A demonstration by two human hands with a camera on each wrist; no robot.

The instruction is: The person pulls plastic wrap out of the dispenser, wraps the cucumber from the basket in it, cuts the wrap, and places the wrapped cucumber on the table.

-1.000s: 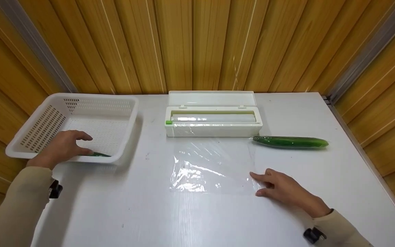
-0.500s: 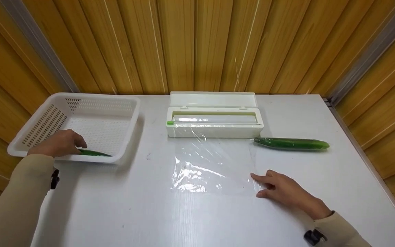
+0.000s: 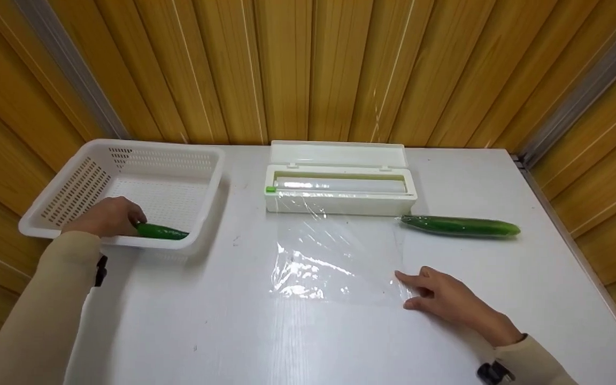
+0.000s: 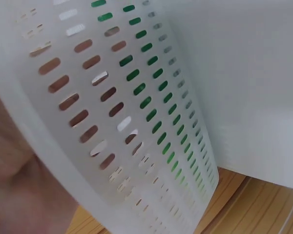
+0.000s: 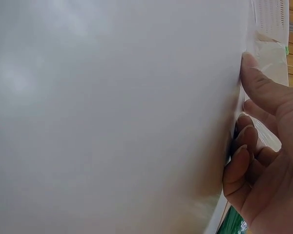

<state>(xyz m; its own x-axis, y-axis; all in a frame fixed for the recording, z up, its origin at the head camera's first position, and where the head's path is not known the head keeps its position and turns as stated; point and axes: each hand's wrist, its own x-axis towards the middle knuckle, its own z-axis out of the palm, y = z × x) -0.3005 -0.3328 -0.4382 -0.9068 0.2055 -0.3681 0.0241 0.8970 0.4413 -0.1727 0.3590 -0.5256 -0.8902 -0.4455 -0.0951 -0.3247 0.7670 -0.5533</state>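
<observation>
My left hand (image 3: 107, 216) reaches over the near rim of the white plastic basket (image 3: 210, 200) and grips a green cucumber (image 3: 161, 232), its front end showing past the fingers. In the left wrist view, green shows through the slots of the basket wall (image 4: 73, 105). My right hand (image 3: 447, 297) rests at the near right corner of a clear sheet of cling film (image 3: 335, 262); thumb and index finger are apart and press on its edge. The film runs out from a white dispenser box (image 3: 340, 204) with its lid up.
A second cucumber (image 3: 460, 226), wrapped in film, lies to the right of the dispenser. A green slider (image 3: 270, 189) sits at the dispenser's left end. Behind the white table (image 3: 233, 331) stands a wood-patterned wall (image 3: 286, 69).
My left hand has sunk lower into the basket and closed round the cucumber, which now shows more and sits higher. The right hand stays at the film's corner.
</observation>
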